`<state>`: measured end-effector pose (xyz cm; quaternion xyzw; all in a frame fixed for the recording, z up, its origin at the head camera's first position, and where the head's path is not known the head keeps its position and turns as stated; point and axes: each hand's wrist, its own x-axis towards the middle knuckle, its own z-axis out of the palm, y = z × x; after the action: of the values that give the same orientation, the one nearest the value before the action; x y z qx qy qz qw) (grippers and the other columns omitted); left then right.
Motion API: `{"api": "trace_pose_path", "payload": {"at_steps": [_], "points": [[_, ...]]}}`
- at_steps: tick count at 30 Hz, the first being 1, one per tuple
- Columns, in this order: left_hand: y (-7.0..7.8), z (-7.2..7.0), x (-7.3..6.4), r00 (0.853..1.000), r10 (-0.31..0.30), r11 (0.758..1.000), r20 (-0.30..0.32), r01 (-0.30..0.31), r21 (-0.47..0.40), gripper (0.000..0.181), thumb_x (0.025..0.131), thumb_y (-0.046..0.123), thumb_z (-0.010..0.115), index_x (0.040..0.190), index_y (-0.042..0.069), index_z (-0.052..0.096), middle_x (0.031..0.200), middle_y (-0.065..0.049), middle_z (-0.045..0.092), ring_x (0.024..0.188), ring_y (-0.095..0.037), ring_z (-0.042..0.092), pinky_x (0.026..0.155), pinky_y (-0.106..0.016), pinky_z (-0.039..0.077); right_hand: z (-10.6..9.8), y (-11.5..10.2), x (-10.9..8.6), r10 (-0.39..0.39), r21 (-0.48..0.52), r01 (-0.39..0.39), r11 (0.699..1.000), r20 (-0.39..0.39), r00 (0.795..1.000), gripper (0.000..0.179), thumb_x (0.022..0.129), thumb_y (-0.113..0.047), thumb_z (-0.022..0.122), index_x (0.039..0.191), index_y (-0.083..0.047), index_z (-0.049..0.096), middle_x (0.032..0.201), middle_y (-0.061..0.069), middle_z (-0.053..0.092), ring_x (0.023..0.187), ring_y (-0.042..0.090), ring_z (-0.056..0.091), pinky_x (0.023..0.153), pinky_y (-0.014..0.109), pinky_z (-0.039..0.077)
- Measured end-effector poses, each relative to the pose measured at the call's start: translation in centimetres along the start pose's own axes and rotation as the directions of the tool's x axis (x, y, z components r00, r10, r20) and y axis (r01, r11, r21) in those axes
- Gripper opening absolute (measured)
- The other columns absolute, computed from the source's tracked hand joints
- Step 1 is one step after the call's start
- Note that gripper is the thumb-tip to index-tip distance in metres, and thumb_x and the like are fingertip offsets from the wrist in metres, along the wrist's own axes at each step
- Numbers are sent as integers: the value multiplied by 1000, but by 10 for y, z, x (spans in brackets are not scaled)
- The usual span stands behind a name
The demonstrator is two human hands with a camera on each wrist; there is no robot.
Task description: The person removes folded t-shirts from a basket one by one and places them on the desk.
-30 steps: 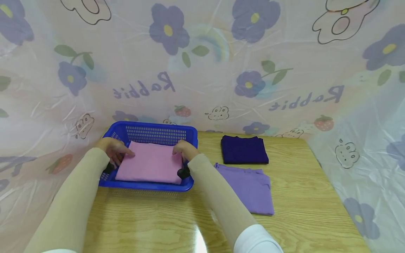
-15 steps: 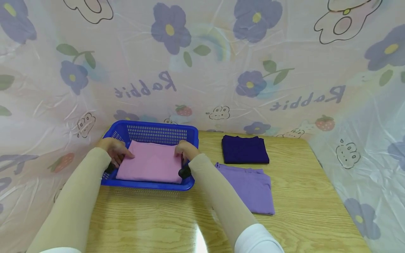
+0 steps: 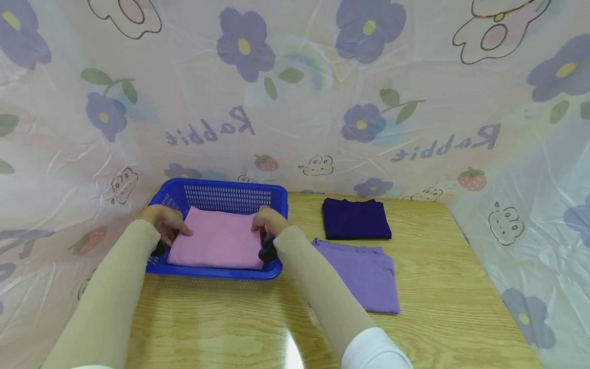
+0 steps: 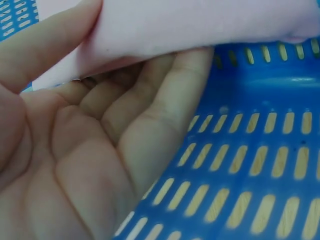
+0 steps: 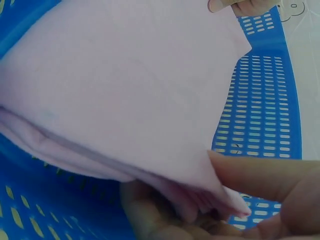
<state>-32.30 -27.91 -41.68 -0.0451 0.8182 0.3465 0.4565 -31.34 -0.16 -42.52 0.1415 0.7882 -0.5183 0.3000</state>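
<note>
A folded pink cloth (image 3: 221,240) lies inside a blue slotted plastic basket (image 3: 226,185). At its left edge my left hand (image 3: 167,221) grips it, thumb on top and fingers tucked beneath, as the left wrist view shows on the pink cloth (image 4: 200,25). My right hand (image 3: 271,221) pinches the right edge; in the right wrist view its thumb (image 5: 260,175) presses the top while the fingers curl under the layered folds. Parts of the fingers are hidden under the cloth in both wrist views.
Right of the basket, a folded dark navy cloth (image 3: 356,219) lies on the wooden table (image 3: 442,287). In front of it is a folded lavender cloth (image 3: 364,277), partly covered by the right forearm. A patterned sheet (image 3: 295,102) hangs behind and at both sides.
Both hands stay at the cloth's edges inside the basket. The left thumb has shifted slightly down and left along the cloth; otherwise only the head view drifts a little.
</note>
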Motion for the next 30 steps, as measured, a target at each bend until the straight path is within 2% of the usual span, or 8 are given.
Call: {"api": "trace_pose_path", "payload": {"at_steps": [6,12,18,21,24,27,30], "points": [[1,-2,-4,1000,17,1000,23,-18,26,47,101,16,59,124,-17,34,103,-24,61,91,-28,63,81,-37,58,0,-2,-1,10,66,-11,998,10,1000,61,88,20,58,142,7,35,120,42,53,118,51,54,94,60,49],[-1,-4,-6,998,43,999,37,-43,6,26,102,15,56,107,-5,40,91,-12,61,82,-20,62,74,-30,58,-2,-5,-4,-2,54,1,999,27,1000,73,89,20,58,151,0,26,116,41,54,115,51,56,93,62,48],[-6,-9,-10,995,81,996,56,-78,-53,32,103,11,54,116,-10,33,94,-12,63,85,-21,65,79,-36,58,-6,-11,-10,-39,19,38,999,66,997,71,90,18,57,151,3,25,116,41,52,114,53,56,94,61,48],[-4,-11,-16,993,100,994,61,-96,-58,29,103,11,53,115,-10,36,93,-11,63,84,-20,64,77,-35,57,-10,-14,-15,-76,6,76,997,63,995,67,90,17,58,148,5,27,117,39,51,114,52,56,93,60,49],[-1,-13,-23,990,129,991,55,-126,-42,23,104,12,53,109,-8,43,91,-8,63,83,-18,63,77,-34,57,-15,-17,-19,-115,-4,115,993,57,992,65,89,17,60,146,7,30,110,34,54,110,48,59,92,60,50],[2,-14,-31,987,157,987,41,-155,-37,22,104,13,54,108,-7,46,91,-8,64,83,-18,64,79,-35,58,-22,-22,-23,-145,-14,146,989,64,987,63,88,16,62,143,10,33,96,27,56,95,41,62,91,60,51],[4,-16,-39,983,180,983,34,-179,-34,22,104,14,54,108,-6,45,92,-8,63,84,-18,63,80,-35,58,-28,-26,-26,-161,-12,163,987,94,983,56,88,16,63,138,12,38,85,19,53,80,33,59,90,59,52]]}}
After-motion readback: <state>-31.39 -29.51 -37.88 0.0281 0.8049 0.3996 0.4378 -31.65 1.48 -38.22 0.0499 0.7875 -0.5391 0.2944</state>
